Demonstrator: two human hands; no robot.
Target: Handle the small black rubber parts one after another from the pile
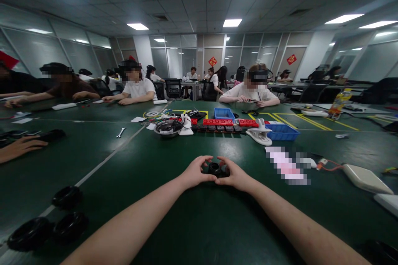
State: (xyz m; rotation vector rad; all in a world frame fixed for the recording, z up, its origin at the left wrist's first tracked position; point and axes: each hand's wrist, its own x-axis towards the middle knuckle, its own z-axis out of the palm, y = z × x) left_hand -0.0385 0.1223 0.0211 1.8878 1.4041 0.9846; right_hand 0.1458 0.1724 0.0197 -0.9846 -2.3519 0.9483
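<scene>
Both my hands are in front of me, low over the green table. My left hand (197, 172) curves round the left side of a small black ring-shaped part (214, 168) with a hole in its top. From the other side my right hand (234, 174) curls round the same part, its thumb close to the left thumb. The lower part of the ring is hidden by the thumbs. At the lower left lie three larger black rings (66, 197), apart from my hands.
Beyond my hands are a metal bowl (168, 129) with cables, a white clamp stand (259, 134), red power strips (217, 122) and a blue bin (283, 131). A wrench (121, 132) lies to the left, a white box (367, 177) to the right. Co-workers sit around the table.
</scene>
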